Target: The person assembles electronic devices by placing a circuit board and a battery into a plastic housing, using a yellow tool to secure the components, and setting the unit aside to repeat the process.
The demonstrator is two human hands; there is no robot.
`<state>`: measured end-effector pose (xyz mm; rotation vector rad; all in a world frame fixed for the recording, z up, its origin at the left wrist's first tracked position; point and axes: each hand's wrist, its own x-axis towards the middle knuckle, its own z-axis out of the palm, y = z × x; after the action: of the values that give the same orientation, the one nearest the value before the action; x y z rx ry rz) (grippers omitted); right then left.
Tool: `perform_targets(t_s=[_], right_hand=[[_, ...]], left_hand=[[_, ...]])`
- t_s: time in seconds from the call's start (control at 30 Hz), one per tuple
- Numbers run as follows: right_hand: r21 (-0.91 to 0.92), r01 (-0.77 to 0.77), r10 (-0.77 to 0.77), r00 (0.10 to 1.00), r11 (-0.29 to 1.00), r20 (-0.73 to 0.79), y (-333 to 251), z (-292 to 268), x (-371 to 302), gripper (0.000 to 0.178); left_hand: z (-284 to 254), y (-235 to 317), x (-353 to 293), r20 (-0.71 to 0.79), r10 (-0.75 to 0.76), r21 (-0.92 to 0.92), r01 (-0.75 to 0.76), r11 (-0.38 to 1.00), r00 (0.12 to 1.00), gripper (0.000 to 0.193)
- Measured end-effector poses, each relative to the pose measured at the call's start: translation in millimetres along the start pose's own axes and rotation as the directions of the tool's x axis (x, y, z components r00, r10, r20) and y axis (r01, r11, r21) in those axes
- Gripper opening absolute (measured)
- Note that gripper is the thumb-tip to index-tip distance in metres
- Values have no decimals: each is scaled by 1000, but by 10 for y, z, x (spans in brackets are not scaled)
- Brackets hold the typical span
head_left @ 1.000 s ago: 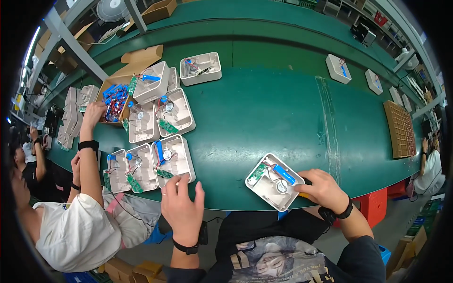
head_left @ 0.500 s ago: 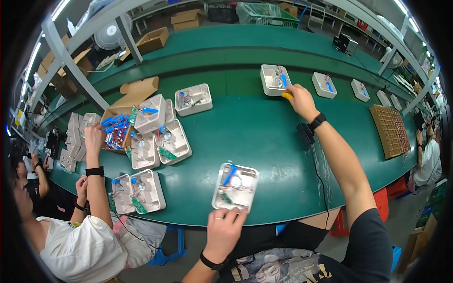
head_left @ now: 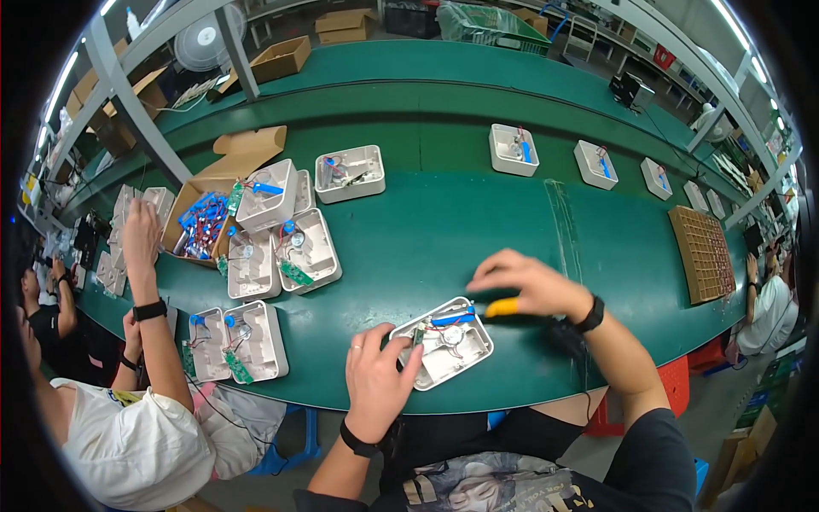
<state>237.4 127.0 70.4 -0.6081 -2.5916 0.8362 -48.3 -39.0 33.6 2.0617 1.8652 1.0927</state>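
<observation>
A white plastic case (head_left: 461, 365) lies turned at an angle near the table's front edge. Inside it sit a blue cylindrical battery (head_left: 453, 320), a round speaker-like part (head_left: 452, 337) and thin wires. My left hand (head_left: 373, 375) grips the left end of this case, its thumb over the rim. Beside those fingertips stands a small green circuit board (head_left: 418, 336); whether they touch it I cannot tell. Just right of the case hovers my right hand (head_left: 539, 290), fingers stretched out and holding nothing. A yellow cover (head_left: 502, 307) appears to sit on its thumb.
Several similar cases (head_left: 309, 247) are grouped at left around a cardboard box (head_left: 175, 226) of blue batteries. More cases (head_left: 514, 160) form a row at the back right. A brown divided tray (head_left: 704, 254) lies at right. At left, a co-worker's hand (head_left: 141, 230) is raised near the box.
My right hand has left the far case and come back beside the near one. The near case has turned and shifted right, and my left hand has moved to its left end.
</observation>
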Motion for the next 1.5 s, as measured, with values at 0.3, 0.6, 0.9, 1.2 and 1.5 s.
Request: perform_targets(t_s=[0.3,0.6,0.9,1.2,1.5], right_hand=[[-38,29,-25,993,999,113,-200,2,-112,37],[94,-278,286,953,956,-98,-426,-266,-286,34],[-337,-73,40,994,939,-102,-313,-79,-156,28],[-336,244,-288,954,910,-86,-277,288,-60,22],[-384,123,-254,916,915,-310,-246,492,-110,25]], left_hand=[[166,116,205,104,-47,-219,69,973,993,15],[149,241,282,134,-48,-241,80,967,990,13],[365,149,198,99,-83,-301,109,947,992,16],[301,110,196,177,-156,-411,217,886,972,29],[255,87,-54,91,-85,-41,89,995,992,59]])
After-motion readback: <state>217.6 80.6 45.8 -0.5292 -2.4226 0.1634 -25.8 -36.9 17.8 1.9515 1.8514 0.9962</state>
